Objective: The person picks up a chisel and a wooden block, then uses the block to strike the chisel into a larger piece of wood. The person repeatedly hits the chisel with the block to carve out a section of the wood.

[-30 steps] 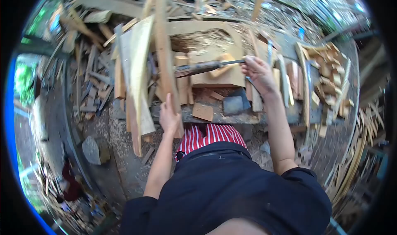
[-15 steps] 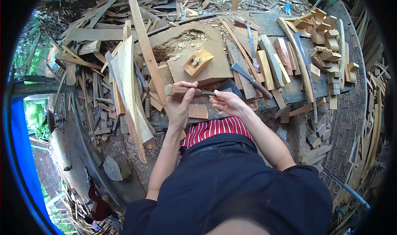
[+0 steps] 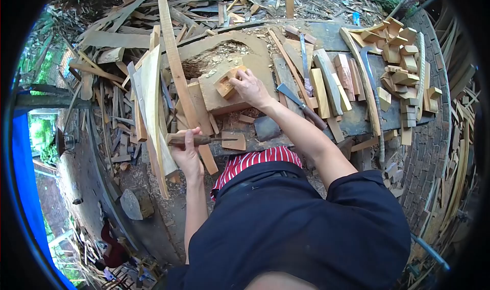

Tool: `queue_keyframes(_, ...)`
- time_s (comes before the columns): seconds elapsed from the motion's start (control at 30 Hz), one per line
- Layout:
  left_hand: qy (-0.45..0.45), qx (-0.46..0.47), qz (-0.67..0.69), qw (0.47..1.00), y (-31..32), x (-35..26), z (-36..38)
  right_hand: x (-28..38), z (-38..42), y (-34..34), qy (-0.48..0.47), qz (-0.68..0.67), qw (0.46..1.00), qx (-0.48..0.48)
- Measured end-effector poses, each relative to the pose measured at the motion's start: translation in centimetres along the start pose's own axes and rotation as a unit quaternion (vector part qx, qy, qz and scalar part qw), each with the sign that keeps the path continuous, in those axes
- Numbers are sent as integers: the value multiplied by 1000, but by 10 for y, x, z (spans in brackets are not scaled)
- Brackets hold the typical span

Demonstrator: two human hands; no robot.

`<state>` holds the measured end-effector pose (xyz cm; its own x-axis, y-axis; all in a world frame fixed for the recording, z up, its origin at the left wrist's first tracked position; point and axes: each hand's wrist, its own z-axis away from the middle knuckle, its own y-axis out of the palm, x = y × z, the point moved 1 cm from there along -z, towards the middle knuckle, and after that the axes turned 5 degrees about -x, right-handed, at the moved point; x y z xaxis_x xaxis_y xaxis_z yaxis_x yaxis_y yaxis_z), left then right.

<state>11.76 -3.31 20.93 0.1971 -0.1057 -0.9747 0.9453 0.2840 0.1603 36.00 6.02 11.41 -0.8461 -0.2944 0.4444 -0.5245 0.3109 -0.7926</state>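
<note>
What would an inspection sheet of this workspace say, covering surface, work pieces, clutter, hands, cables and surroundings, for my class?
Surface: bench, dark and partly bare toward its far edge.
Work pieces: small block on a larger hollowed block; thin-shafted tool in use of hand.
Clutter: chips in and around the hollow; loose chisel; many cut pieces heaped on the right.
Hands: left hand grips the tool's wooden handle; right hand holds the small block.
Cables: nothing seen.
Surroundings: scrap wood piled beyond the bench; blue sheet at left.
</note>
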Motion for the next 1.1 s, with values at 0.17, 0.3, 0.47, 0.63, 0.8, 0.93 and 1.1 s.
queue_keyframes(0.17, -17, -61, -15, 998, -7, 0, 8, -11, 20, -4, 17, -74, 995, -57)
queue_keyframes(0.3, -3, -70, -48, 996, -11, 3, 6, -44, 39, -15, 324, -232, 891, -218)
queue_keyframes(0.47, 14, -71, -72, 995, 7, 1, 10, -140, 119, -20, 528, 97, 815, -219)
queue_keyframes(0.63, 19, -53, -88, 995, 32, -3, 14, -165, 197, -16, 682, 201, 691, -130)
queue_keyframes(0.8, 55, -8, -112, 992, 51, -13, 9, -176, 203, -43, 651, 133, 747, -7)
queue_keyframes(0.93, 80, 1, -96, 992, 67, -24, -2, -202, 223, -72, 574, -129, 807, -50)
queue_keyframes(1.1, 67, -33, -74, 994, 90, -27, -14, -169, 206, -126, 576, -697, 413, -110)
